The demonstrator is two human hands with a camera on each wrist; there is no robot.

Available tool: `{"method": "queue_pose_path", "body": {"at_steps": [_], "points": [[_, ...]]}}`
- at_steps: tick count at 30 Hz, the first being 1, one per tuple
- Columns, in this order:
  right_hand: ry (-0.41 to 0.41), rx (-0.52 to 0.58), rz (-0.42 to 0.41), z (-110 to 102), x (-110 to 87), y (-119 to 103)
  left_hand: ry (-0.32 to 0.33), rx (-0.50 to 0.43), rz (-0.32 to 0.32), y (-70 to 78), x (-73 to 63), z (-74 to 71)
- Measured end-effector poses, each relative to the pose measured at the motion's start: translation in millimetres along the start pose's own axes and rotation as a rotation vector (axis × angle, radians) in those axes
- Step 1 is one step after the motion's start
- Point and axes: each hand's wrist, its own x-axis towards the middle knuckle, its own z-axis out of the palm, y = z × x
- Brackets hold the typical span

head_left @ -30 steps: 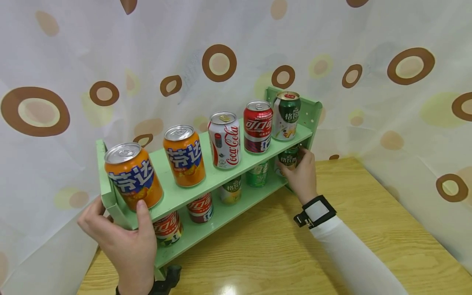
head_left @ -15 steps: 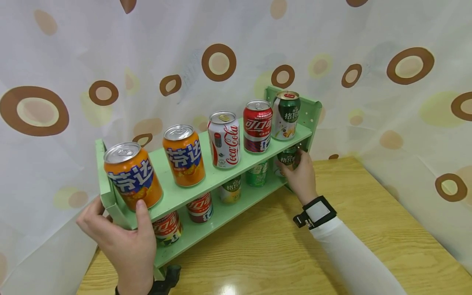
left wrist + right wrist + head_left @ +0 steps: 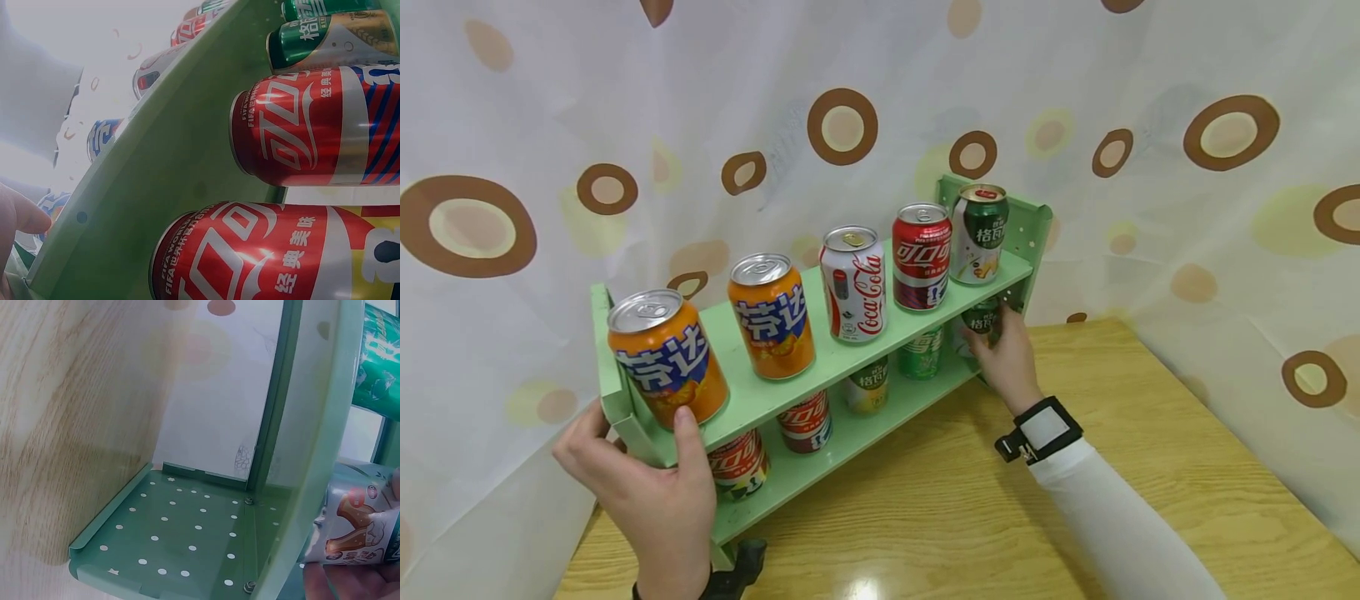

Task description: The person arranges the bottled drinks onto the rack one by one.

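Observation:
A green two-tier shelf (image 3: 722, 333) stands at an angle, with drink cans on both tiers. My left hand (image 3: 651, 496) grips its left end, thumb lying at the upper tier's front edge by an orange Fanta can (image 3: 670, 358). That thumb (image 3: 22, 212) shows at the left edge of the left wrist view. At the lower tier's right end, my right hand (image 3: 1011, 362) holds a green-and-white can (image 3: 982, 317) upright between thumb and fingers. In the right wrist view, fingers (image 3: 350, 582) lie against the can's side, and its picture of a drink glass shows.
Along the upper tier are another Fanta can (image 3: 771, 317), a white Coca-Cola can (image 3: 855, 283), a red cola can (image 3: 922, 257) and a green-and-white can (image 3: 981, 233). Below, a green can (image 3: 921, 354) stands left of the held one. A patterned sheet (image 3: 880, 50) hangs behind the wooden table (image 3: 925, 500).
The head view has drifted very slightly, carrying the scene a little to the left. Both hands keep their holds, with the right fingers slightly lower at the can.

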Motion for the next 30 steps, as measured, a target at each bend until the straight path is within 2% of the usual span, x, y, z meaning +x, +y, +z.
{"method": "queue_pose_path", "body": {"at_steps": [9, 16, 21, 30], "points": [[-0.056, 0.022, -0.014, 0.4, 4.4, 1.3, 0.003, 0.003, 0.000, 0.3, -0.2, -0.8], [-0.114, 0.054, 0.015, 0.3, 6.0, 1.4, 0.010, 0.003, -0.001, 0.2, 0.2, -0.6], [-0.122, 0.046, 0.026, 0.6, 6.6, 2.9, 0.003, 0.003, 0.000, -0.4, 0.3, -0.4], [-0.125, 0.033, -0.007, -1.9, 9.6, 2.4, -0.011, -0.001, -0.005, -0.5, 0.0, 0.0]]}}
